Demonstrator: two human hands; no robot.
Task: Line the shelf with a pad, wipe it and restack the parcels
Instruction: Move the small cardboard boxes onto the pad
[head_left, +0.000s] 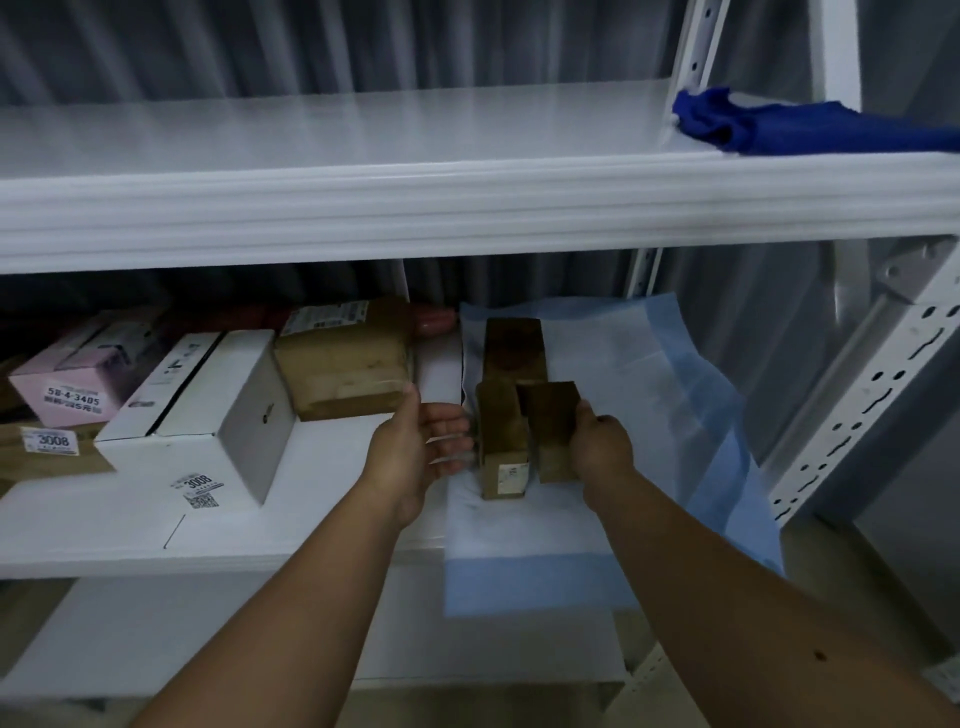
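Pad (623, 364) white, blue-edged, rumpled; small brown parcels (506, 447) upright on it

Both bare forearms reach forward; the left hand (415, 447) is spread loose, the right hand (602, 447) has its grip closed.

We see a white painted metal shelf (332, 540), smooth with a dull sheen. The pad (623, 364) looks thin, matt and papery, white edged in blue. Brown parcels (506, 447) are matt cardboard. The white box (228, 410) looks smooth; the blue cloth (810, 130) nubbly.
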